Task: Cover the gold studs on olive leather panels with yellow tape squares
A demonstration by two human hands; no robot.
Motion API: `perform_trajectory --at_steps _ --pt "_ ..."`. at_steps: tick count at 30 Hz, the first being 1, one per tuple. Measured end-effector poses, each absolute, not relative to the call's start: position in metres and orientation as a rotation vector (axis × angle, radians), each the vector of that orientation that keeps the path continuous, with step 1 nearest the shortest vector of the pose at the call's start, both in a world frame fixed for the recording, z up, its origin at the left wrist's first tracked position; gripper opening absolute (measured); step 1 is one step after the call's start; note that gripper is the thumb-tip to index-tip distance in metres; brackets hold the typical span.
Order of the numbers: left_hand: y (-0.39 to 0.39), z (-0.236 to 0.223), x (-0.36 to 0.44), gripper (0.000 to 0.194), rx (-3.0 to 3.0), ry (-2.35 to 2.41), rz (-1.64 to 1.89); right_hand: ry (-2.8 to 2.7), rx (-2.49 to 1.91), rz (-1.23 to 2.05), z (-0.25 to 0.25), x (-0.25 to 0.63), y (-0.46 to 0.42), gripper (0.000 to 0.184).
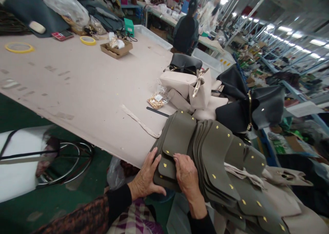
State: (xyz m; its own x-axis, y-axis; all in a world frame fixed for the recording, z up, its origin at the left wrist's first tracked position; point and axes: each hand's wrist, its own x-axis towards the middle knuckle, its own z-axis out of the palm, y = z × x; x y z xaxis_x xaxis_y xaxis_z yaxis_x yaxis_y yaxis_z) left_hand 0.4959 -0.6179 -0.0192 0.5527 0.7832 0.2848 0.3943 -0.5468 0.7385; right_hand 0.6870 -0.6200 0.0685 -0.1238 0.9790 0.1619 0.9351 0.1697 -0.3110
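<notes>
A stack of olive-green leather-like panels (179, 133) with rounded corners and small yellow marks lies at the table's near edge. My left hand (146, 174) is against the left side of this stack, its fingers apart and thumb stretched out. Over the panels' near end, my right hand (187, 175) has its fingers bent and pressed together at the edge of an upper panel; its thumb is hidden. A second, fanned stack of olive panels (218, 151) lies just right of that hand, and more of them overlap farther right.
Beige bags (180, 79) and black bags (267, 105) are heaped behind the panels. A bag of gold-coloured hardware (158, 98), a dark strip (157, 111) and a beige strap (140, 122) lie on the table (84, 86). A metal-framed stool (74, 162) stands below left. Co-workers (186, 28) are beyond.
</notes>
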Motion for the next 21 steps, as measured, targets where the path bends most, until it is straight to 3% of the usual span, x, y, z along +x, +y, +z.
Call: perform_trajectory --at_steps 13,21 --pt "-0.609 -0.026 0.518 0.102 2.015 1.113 0.956 -2.085 -1.77 0.084 0.064 0.68 -0.626 0.026" --pt "-0.61 -0.026 0.513 0.12 1.958 1.213 0.977 -2.08 -1.839 0.247 0.079 0.675 -0.628 0.017"
